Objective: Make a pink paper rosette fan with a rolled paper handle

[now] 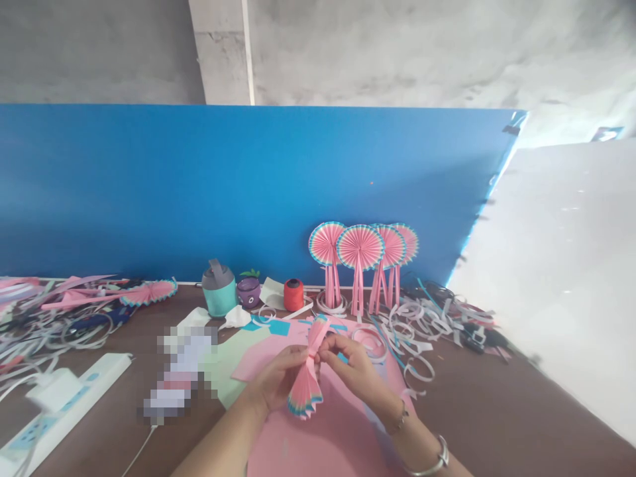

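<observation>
A pleated pink paper fan (306, 389) with a blue and cream zigzag edge is pinched at its middle, so both ends flare like a bow tie. My left hand (278, 379) grips it from the left side, fingers closed around the narrow waist. With thumb and forefinger pressed together, my right hand (350, 363) works at that same waist from the right; whatever lies between those fingertips is too small to make out. Under both hands lies a large pink paper sheet (318, 447).
Several finished round fans (360, 248) lean against the blue partition (199, 179). A red thread spool (293, 296), purple pot (248, 293) and teal cup (220, 296) stand at the back. Curled paper strips (427, 324) lie right; a power strip (69, 404) and paper scraps lie left.
</observation>
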Demonstrator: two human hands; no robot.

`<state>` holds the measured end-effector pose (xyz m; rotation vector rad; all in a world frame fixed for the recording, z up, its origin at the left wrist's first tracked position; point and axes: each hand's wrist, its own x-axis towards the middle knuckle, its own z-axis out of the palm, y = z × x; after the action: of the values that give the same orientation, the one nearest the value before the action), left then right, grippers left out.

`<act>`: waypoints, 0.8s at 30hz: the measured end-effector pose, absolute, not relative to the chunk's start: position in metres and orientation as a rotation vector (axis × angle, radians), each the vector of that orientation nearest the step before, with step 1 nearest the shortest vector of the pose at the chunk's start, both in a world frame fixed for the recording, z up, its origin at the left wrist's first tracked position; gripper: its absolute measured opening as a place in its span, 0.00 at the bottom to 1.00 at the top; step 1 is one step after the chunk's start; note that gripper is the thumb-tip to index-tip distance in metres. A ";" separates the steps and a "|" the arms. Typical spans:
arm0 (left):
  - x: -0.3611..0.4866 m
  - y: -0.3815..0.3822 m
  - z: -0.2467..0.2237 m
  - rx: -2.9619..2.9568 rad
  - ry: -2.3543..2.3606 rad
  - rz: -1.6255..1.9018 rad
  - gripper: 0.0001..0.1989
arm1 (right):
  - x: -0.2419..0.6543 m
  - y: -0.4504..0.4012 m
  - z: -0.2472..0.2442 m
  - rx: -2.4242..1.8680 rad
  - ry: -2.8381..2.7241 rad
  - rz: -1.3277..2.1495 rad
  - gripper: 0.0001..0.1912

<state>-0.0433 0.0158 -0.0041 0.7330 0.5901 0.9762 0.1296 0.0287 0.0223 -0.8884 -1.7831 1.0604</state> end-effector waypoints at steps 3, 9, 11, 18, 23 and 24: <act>-0.043 0.017 -0.006 0.700 0.495 0.987 0.12 | 0.129 0.029 0.023 -0.879 -1.817 1.021 0.08; -0.045 0.018 -0.010 0.680 0.523 0.985 0.11 | 0.130 0.028 0.022 -0.886 -1.889 0.916 0.09; -0.046 0.019 -0.012 0.670 0.531 0.962 0.11 | 0.131 0.028 0.021 -0.872 -1.928 0.877 0.09; -0.048 0.019 -0.012 0.655 0.544 0.907 0.11 | 0.132 0.026 0.021 -0.847 -2.040 0.785 0.10; -0.048 0.018 -0.008 0.632 0.522 0.875 0.12 | 0.130 0.024 0.022 -0.827 -2.058 0.713 0.10; -0.047 0.017 -0.007 0.638 0.524 0.873 0.13 | 0.130 0.023 0.022 -0.821 -2.053 0.702 0.10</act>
<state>-0.0471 0.0174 -0.0070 0.6379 0.5237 0.8734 0.1295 0.0230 0.0221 -0.8205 -2.0526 0.7019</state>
